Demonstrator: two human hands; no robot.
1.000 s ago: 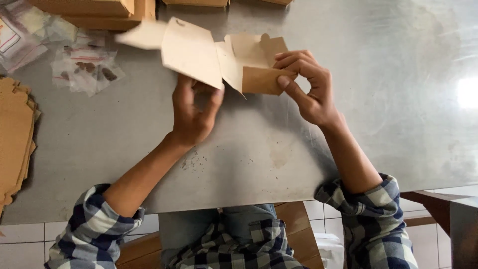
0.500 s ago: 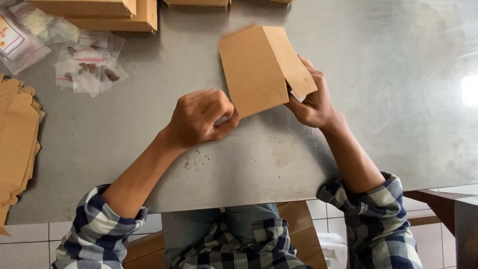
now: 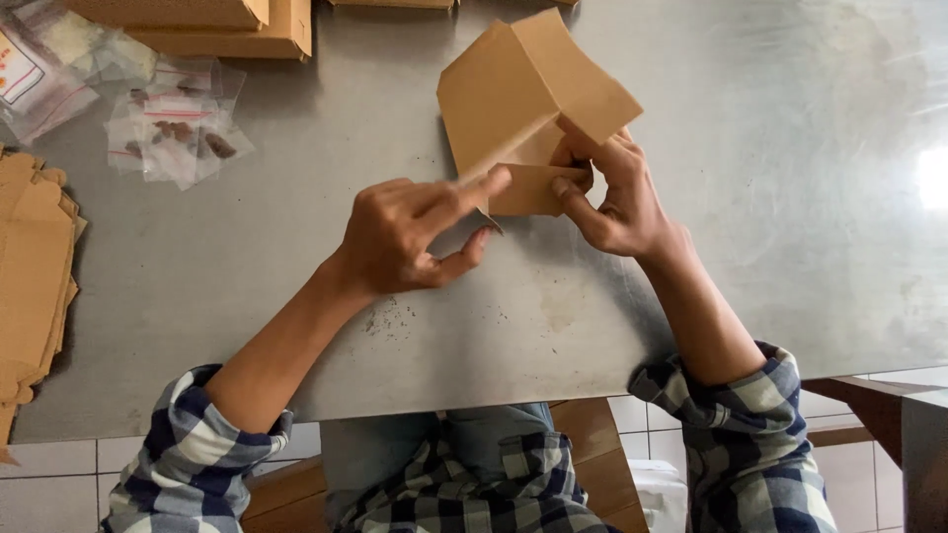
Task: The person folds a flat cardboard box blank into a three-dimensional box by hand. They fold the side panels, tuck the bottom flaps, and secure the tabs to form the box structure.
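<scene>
Head view is showing a half-folded brown cardboard box being held up just above the grey metal counter, at the far middle of the work area, directly ahead of the person and slightly to the right side. Its long axis is running from the near edge diagonally up and away, with the peaked fold pointing far-right and a small flap hanging at its near end. The right hand is gripping the box at that near end, thumb and fingers pinching around the flap and the panel above it, so it is the closer, holding hand. The left hand is sitting just to the left of the flap, loosely curled with the index finger stretched out and touching the panel's lower edge; it is grasping nothing that can be made out. Nothing is lying between the hands and the box. Farther out, clear plastic bags with small dark parts are lying at the far left of the counter, well apart from the hands. Finished brown boxes are stacked along the far edge, and a pile of flat cardboard blanks is resting at the left edge. Plaid sleeves are showing at the near side.
</scene>
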